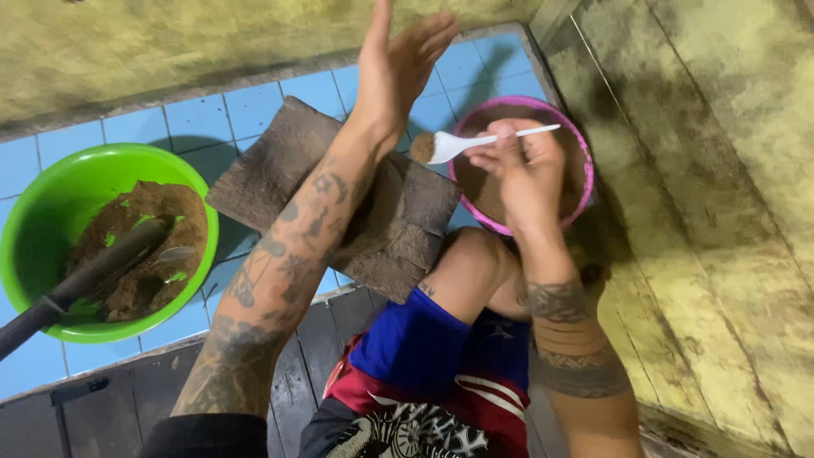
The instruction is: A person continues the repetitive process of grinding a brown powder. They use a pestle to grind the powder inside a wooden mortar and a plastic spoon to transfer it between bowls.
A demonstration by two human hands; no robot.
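Two hands: right hand [521,170] pinched on a white plastic spoon [475,142]; left hand [398,64] flat, fingers apart, holding nothing, upper centre.
Spoon: heaped with brown powder, between pink bowl [577,136] and dark stone slab [288,153].
Risk: a tilt could likely spill powder onto the blue tiled floor [203,114].
Far left: green bowl [34,212] with dark-handled tool [76,288].

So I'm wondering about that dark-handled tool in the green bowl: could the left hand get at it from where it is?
Probably yes: the left hand is raised open and empty, and nothing lies between it and the tool in the green bowl.
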